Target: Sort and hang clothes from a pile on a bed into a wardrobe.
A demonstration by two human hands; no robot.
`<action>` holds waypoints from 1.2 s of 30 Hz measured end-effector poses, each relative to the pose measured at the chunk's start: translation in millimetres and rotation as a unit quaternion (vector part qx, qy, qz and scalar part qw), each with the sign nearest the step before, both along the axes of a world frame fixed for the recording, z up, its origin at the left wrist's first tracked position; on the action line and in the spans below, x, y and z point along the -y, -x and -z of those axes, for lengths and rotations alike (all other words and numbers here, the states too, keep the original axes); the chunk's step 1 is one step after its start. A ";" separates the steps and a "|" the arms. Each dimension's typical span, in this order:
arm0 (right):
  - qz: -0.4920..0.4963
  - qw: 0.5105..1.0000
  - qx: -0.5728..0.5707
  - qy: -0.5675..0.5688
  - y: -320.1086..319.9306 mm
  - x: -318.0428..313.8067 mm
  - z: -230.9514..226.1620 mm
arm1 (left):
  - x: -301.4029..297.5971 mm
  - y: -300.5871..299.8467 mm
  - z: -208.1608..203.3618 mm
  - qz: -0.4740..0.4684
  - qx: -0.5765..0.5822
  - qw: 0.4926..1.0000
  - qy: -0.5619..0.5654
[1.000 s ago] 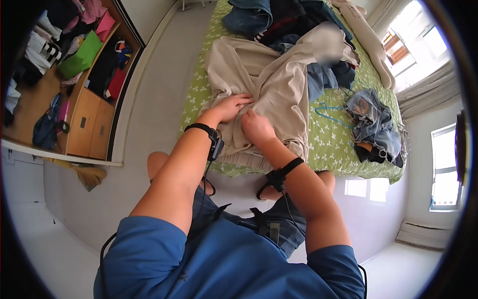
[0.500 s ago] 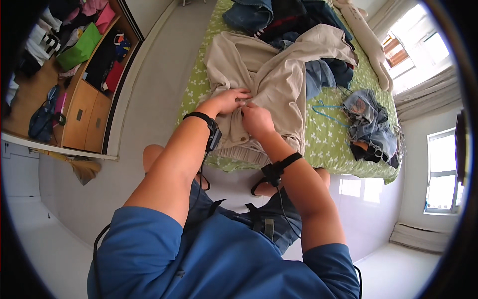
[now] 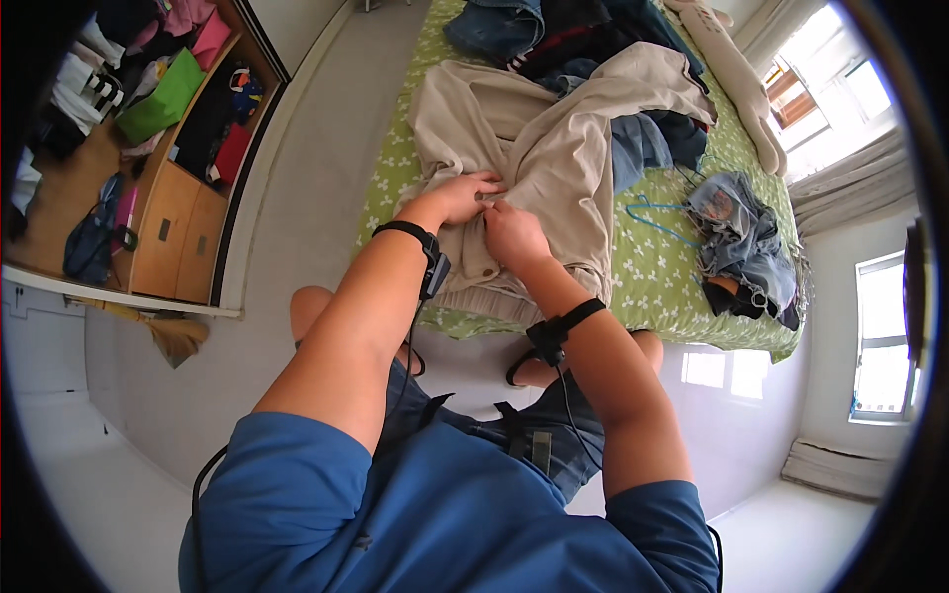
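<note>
Beige trousers (image 3: 568,183) lie spread near the bed's front edge, the gathered waistband towards me and one leg bent out to the far right. My left hand (image 3: 463,198) rests on the front of them, fingers curled in on the cloth. Close against its fingertips, my right hand (image 3: 515,235) is closed in a pinch on the same fabric. The exact bit between the fingers is hidden. A round button (image 3: 488,270) shows on the trousers just below my right hand.
Dark and blue jeans (image 3: 499,28) are heaped at the back of the green patterned bed (image 3: 652,267). A blue hanger (image 3: 657,219) and crumpled denim clothing (image 3: 736,232) lie to the right. A long plush toy (image 3: 736,84) lines the far right edge. An open wardrobe (image 3: 163,237) stands left.
The view has shifted slightly. Both hands stay together at the same place on the trousers, with little visible movement.
</note>
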State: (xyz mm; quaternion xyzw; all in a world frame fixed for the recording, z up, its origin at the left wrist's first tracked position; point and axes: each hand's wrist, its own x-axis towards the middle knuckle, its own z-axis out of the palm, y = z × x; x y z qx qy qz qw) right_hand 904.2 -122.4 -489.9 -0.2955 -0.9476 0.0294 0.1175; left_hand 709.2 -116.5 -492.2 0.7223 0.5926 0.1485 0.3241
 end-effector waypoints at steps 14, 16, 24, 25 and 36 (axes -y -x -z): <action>0.016 0.961 -0.034 0.272 -22.5 2.8 -39.0 | -7.0 -16.6 14.1 -0.097 0.013 0.994 -0.053; 0.021 0.954 -0.039 0.296 -32.1 14.2 -52.3 | -5.5 -19.5 14.8 -0.104 0.000 0.993 -0.051; -0.006 0.971 -0.050 0.236 -56.4 53.3 -55.5 | 1.0 -38.8 7.0 -0.149 -0.107 0.982 -0.035; 0.012 0.968 -0.054 0.246 -56.2 53.7 -51.2 | 0.6 -37.4 9.7 -0.148 -0.108 0.982 -0.035; 0.267 0.939 -0.190 0.107 -143.7 61.8 -88.9 | 25.0 -63.4 0.7 -0.201 -0.264 0.919 -0.213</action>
